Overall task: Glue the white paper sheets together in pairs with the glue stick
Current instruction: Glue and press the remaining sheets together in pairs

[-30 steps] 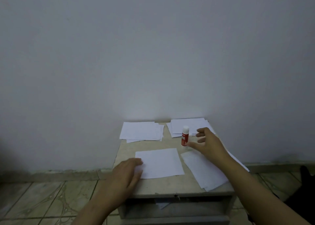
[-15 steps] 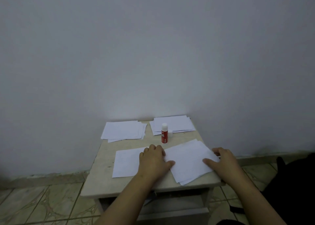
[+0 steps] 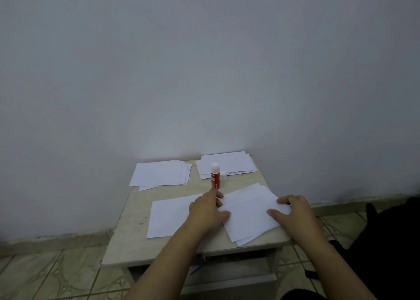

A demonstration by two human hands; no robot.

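Fingers (image 3: 276,214) of both hands flat, uncurled on paper stack (image 3: 247,213); glue stick (image 3: 215,176) upright just beyond.

- Your left hand (image 3: 208,211) covered the seam between the single sheet (image 3: 170,218) and the stack (image 3: 247,213).
- Beyond its fingertips, the glue stick (image 3: 215,176) label was too small to read.
- Your forearms ran off the bottom edge.

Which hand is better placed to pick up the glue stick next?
The left hand. Its fingers lie just in front of the upright glue stick, while the right hand rests on the far edge of the tilted paper stack, farther away.
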